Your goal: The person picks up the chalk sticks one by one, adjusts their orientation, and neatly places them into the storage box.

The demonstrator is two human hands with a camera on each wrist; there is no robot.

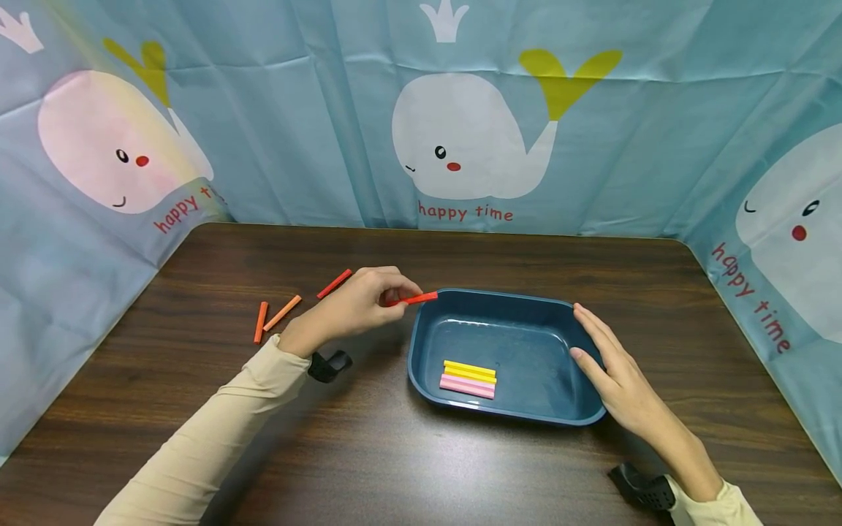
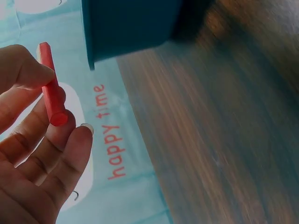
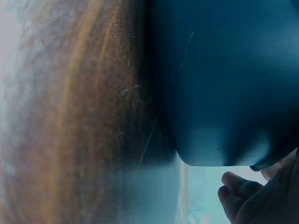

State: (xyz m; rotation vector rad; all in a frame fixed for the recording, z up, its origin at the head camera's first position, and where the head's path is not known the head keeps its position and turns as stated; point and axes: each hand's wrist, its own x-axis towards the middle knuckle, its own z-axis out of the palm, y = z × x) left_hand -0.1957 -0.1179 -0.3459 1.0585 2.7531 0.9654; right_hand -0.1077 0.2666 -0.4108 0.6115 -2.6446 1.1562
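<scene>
My left hand (image 1: 368, 303) pinches a short red stick (image 2: 52, 88) between thumb and fingers. In the head view the stick's far end overlaps the left rim of a dark blue plastic tray (image 1: 506, 420). Flat-sided and round-ended, the stick looks like a crayon in the left wrist view. Yellow sticks (image 1: 470, 371) and pink sticks (image 1: 467, 386) lie side by side on the tray floor, near its front left. At the tray's right end rests my right hand (image 1: 621, 380), fingers straight along the rim and thumb over the inner side. The right wrist view shows its fingertips beyond the tray's outer wall.
To the left, on the dark wood table (image 1: 368, 467), lie another red stick (image 1: 334, 284), a light orange stick (image 1: 283, 313) and a darker orange stick (image 1: 261, 322). A light blue whale-print curtain (image 1: 296, 161) borders the table at the back and sides.
</scene>
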